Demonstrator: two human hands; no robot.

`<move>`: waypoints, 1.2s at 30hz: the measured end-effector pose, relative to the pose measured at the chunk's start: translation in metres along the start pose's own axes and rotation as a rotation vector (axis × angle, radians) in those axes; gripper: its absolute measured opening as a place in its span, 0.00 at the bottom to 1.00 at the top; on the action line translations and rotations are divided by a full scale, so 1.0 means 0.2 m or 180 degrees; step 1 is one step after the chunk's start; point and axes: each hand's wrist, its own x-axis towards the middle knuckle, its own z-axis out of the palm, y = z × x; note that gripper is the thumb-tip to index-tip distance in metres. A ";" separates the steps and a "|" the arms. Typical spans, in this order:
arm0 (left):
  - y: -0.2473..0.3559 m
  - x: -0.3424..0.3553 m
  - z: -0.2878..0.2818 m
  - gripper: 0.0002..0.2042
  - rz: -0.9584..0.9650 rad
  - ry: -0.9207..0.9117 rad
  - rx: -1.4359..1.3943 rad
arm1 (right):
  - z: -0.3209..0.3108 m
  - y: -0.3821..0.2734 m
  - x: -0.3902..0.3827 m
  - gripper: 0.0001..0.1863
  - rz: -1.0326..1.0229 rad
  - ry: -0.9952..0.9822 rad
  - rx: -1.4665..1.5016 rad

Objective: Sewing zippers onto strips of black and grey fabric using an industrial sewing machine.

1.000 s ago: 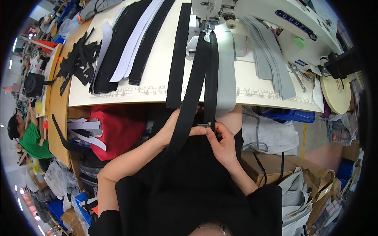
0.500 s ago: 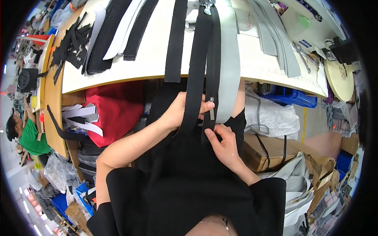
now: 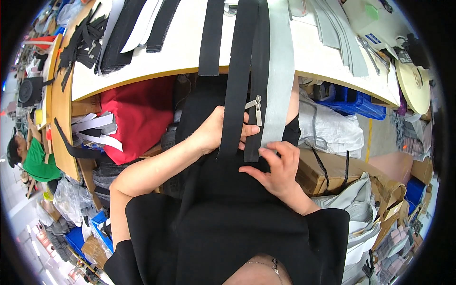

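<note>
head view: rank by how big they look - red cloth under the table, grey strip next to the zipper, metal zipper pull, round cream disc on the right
1. red cloth
2. grey strip
3. cream disc, though fisheye squeezing near the rim makes it unsure
4. zipper pull, clearly smallest

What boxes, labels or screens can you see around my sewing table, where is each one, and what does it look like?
Cardboard box: beside the right hand, under the table; brown, rectangular.
Blue crate: under the table's right end; blue plastic.
Label: on the white machine, top right; small, blue and white rectangle.
Green sticker: on the same machine, higher up; small green patch.
Screens: none visible.
</note>
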 end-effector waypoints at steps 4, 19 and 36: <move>0.02 -0.01 0.01 0.13 0.0001 -0.0046 -0.0105 | 0.03 0.02 -0.01 0.34 -0.0954 0.0184 -0.0748; 0.04 -0.04 0.04 0.12 0.0128 0.0144 0.0050 | -0.02 0.05 0.07 0.13 -0.1441 0.0368 -0.0742; 0.06 -0.04 0.03 0.13 -0.0069 -0.0092 -0.0115 | -0.06 0.08 0.11 0.14 -0.1694 0.0337 -0.0779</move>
